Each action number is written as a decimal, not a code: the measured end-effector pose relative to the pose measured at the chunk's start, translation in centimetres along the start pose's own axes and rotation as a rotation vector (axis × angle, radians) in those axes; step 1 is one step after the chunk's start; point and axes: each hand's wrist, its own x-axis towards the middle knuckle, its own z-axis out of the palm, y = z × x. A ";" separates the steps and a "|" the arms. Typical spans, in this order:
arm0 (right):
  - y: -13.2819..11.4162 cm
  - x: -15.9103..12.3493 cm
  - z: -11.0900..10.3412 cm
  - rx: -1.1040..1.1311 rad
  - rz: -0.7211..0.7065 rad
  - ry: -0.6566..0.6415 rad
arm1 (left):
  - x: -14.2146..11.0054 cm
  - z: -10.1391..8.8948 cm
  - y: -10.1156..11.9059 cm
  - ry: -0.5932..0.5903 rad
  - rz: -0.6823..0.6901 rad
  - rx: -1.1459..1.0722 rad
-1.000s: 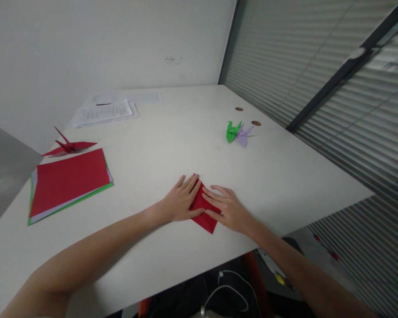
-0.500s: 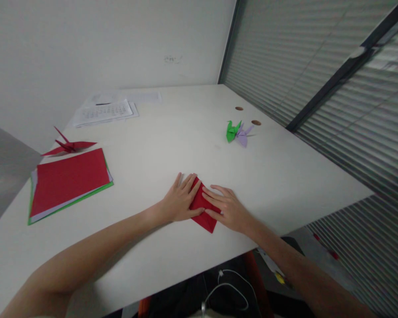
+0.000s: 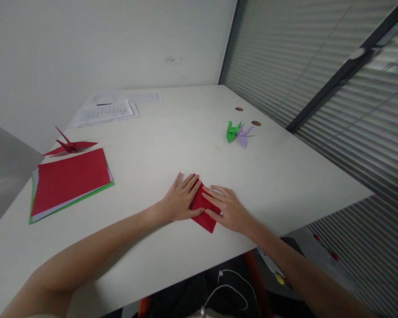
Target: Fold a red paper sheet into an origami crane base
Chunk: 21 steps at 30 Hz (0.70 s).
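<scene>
Left hand (image 3: 178, 202) and right hand (image 3: 231, 211) flat, uncurled, resting on folded red paper (image 3: 204, 221), near side of table (image 3: 166, 260), green crane (image 3: 231, 132) far right

The table (image 3: 172, 145) is dimly, evenly lit; on its near side, a soft shadow (image 3: 121, 252) is cast by the left forearm (image 3: 112, 236); right of the table, blinds (image 3: 358, 128) are blurred and stretched.
</scene>
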 end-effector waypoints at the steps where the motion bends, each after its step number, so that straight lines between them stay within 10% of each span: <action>1: 0.0 0.0 -0.1 0.000 0.000 -0.002 | 0.0 0.0 0.0 0.002 0.002 -0.008; 21: -0.9 0.2 -0.3 -0.025 0.040 -0.036 | 0.0 0.6 -0.4 0.004 -0.043 -0.037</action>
